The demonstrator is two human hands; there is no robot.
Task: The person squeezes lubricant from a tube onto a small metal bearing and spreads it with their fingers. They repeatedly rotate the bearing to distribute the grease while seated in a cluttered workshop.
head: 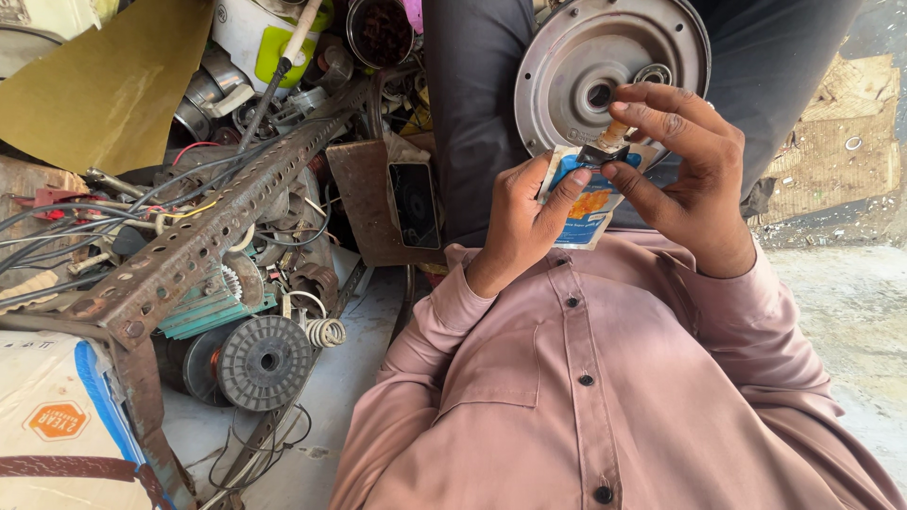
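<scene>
Item: blue and white sachet, orange patch printed on it, dark nozzle at top with a pale plug. Location: held before my chest, just below the round grey metal plate resting on my lap. My left hand pinched the sachet's edge; my right hand closed fingertips on the nozzle. Handling note, my judgement: I kept it upright, gripped low and twisted gently to avoid squeezing contents out.
</scene>
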